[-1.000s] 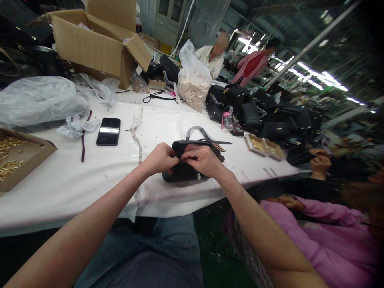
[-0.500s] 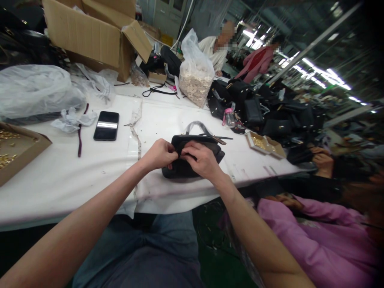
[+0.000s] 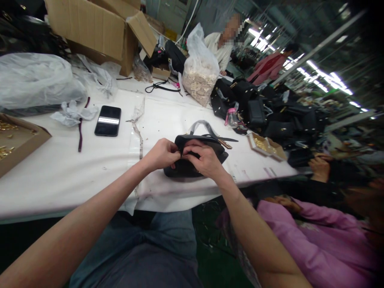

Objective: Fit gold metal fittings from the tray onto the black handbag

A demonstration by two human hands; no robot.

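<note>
A small black handbag (image 3: 184, 170) lies on the white-covered table (image 3: 159, 120) in front of me, its handle wrapped in clear plastic (image 3: 200, 123) at the far side. My left hand (image 3: 165, 154) pinches the bag's left part, near its opening. Close beside it, my right hand (image 3: 204, 158) reaches over the bag with fingers bent and thumb pressed in at the same spot. The fingertips of both hands nearly meet. Any small part between them is hidden. A flat strap end with gold metal (image 3: 225, 144) sticks out at the bag's right.
A phone (image 3: 108, 121) lies to the left, with a box of gold fittings (image 3: 24, 148) beyond it. Small trays of gold pieces (image 3: 267, 146) stand right, before piled black bags (image 3: 255, 108). A plastic sack (image 3: 201, 78) and cardboard box (image 3: 93, 32) stand behind. A person in pink (image 3: 312, 240) sits at right.
The view has shifted slightly. Both hands stay at the same place on the handbag, with only small finger movement.
</note>
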